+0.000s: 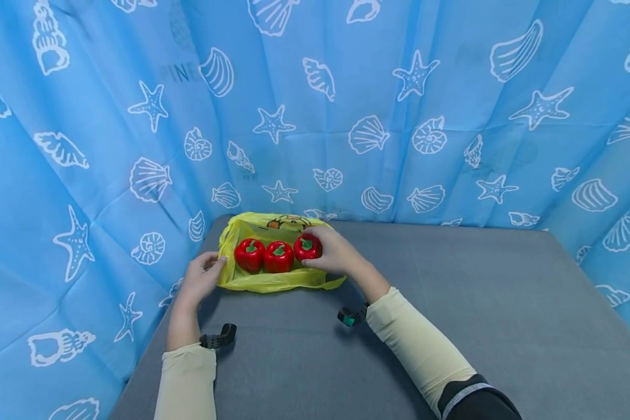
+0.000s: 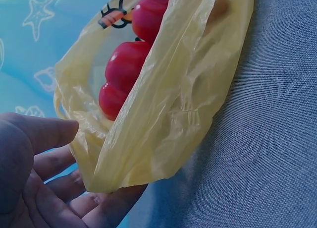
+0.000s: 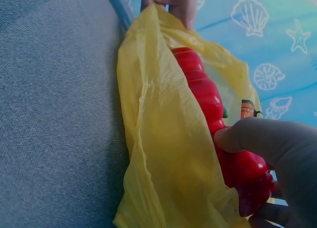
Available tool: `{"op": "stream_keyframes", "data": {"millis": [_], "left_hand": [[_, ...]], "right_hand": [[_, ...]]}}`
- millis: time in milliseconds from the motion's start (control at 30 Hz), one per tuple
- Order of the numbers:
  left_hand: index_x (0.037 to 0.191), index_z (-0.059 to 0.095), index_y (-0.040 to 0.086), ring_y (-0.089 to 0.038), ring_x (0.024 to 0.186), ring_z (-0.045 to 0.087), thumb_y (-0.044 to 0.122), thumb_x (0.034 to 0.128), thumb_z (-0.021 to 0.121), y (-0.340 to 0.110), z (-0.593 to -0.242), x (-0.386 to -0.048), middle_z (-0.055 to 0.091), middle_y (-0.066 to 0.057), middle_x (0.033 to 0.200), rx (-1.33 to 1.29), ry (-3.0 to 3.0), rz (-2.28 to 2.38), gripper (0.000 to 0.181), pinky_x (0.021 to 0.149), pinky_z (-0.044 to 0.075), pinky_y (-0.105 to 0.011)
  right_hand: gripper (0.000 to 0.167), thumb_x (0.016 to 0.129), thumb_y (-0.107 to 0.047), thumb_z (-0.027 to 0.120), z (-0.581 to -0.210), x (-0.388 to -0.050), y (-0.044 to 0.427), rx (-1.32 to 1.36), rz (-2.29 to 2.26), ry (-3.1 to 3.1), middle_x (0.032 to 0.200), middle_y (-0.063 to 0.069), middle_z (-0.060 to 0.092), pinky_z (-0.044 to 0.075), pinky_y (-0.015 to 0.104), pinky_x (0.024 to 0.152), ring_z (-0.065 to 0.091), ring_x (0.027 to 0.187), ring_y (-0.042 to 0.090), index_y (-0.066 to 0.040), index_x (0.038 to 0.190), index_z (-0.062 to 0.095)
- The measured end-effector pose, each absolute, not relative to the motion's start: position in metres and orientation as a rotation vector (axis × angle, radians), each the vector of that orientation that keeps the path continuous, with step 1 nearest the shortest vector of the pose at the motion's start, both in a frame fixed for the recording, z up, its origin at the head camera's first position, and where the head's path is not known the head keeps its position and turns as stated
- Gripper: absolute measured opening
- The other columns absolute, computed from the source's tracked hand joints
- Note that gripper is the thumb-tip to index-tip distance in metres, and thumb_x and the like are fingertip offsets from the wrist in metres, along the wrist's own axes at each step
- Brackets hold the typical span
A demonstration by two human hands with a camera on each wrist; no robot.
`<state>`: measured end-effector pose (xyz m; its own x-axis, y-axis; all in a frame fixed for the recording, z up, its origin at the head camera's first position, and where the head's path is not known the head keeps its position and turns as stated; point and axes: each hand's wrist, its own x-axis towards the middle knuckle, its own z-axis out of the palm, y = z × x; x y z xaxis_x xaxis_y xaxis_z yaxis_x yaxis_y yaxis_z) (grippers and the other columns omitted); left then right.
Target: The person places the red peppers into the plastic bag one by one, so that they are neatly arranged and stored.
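Note:
A yellow plastic bag [image 1: 262, 284] lies on its side with its mouth spread wide. Inside, a left red bell pepper [image 1: 249, 256] and a middle red bell pepper [image 1: 279, 258] sit side by side, green stems showing. At the bag's right end my right hand [image 1: 332, 249] grips a third red bell pepper [image 1: 307, 248], thumb in front and fingers behind it. My left hand [image 1: 202, 279] holds the left edge of the bag between thumb and fingers; in the left wrist view some fingertips are hidden behind the plastic.
A grey cloth-covered table [image 1: 425, 309] carries the bag near its far left corner. Behind and to the left hangs a blue curtain [image 1: 304, 146] with white shells and starfish. A black band [image 1: 219, 337] is on the left wrist and another band [image 1: 353, 316] on the right.

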<state>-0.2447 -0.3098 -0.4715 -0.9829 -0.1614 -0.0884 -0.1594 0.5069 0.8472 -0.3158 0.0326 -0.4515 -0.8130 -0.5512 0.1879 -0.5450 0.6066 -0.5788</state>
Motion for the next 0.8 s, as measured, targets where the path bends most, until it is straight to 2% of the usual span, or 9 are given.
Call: {"op": "stream_keyframes", "data": {"millis": [367,633,800], "left_hand": [[0.150,0.055,0.001,-0.039,0.137,0.056,0.039,0.1124,0.050,-0.3082,-0.4673,-0.2433,0.059,-0.025,0.146,0.309,-2.721,-1.545,0.053,0.110,0.050,-0.053],[0.151,0.053,0.001,-0.039,0.141,0.054,0.039,0.1126,0.049,-0.3068,-0.4662,-0.2427,0.057,-0.025,0.149,0.337,-2.737,-1.549,0.054,0.113,0.049,-0.055],[0.151,0.054,0.002,-0.039,0.139,0.055,0.040,0.1124,0.049,-0.3058,-0.4671,-0.2432,0.058,-0.025,0.149,0.346,-2.734,-1.547,0.054,0.113,0.050,-0.055]], "right_hand": [[0.062,0.088,-0.027,0.088,-0.4514,-0.3095,0.0317,-0.980,-0.963,2.795,0.132,0.005,0.068,0.061,0.039,0.092,0.066,0.116,0.020,-0.010,0.142,0.063],[0.068,0.088,-0.027,0.087,-0.4542,-0.3080,0.0316,-0.998,-0.908,2.794,0.132,0.006,0.070,0.061,0.040,0.093,0.067,0.116,0.021,-0.006,0.147,0.060],[0.064,0.089,-0.028,0.085,-0.4534,-0.3076,0.0314,-0.996,-0.893,2.792,0.130,0.006,0.071,0.061,0.038,0.091,0.068,0.112,0.019,-0.007,0.145,0.061]]}}
